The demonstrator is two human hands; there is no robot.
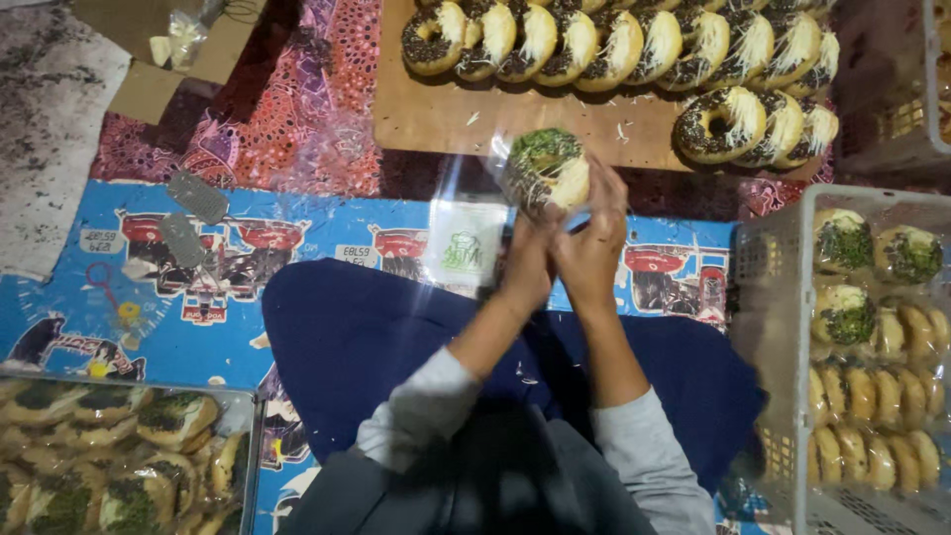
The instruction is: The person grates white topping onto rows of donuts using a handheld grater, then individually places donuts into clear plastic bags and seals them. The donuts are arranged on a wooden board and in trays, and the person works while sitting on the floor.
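A doughnut (545,168) topped with green sprinkles and pale shavings sits inside a clear plastic bag (515,183), held up just in front of the near edge of the wooden board (436,114). The bag's outline is hard to trace; only glare and a few creases show it, and a pale printed patch hangs below the doughnut.

Both hands meet just under the doughnut. The left hand (528,260) has its fingers curled tight around the bag's lower part, and the right hand (592,246) presses against it with fingers reaching up beside the doughnut, also closed on the plastic. Where one hand's fingertips end and the other's begin cannot be made out.

On the board, beyond the doughnut, lie rows of chocolate doughnuts (614,45) with white shavings; the far row is cut off by the top edge. To the right of the board a white plastic crate (773,297) holds bagged doughnuts, partly cut off at the right. Nearer than the board and to the left, a clear tray (243,436) of bagged green-topped doughnuts is cut off at the bottom corner. A blue printed mat (198,297) spreads in front of the board, with dark blue cloth (357,337) over the person's lap. Left of the board a cardboard piece (149,59) lies, blurred.
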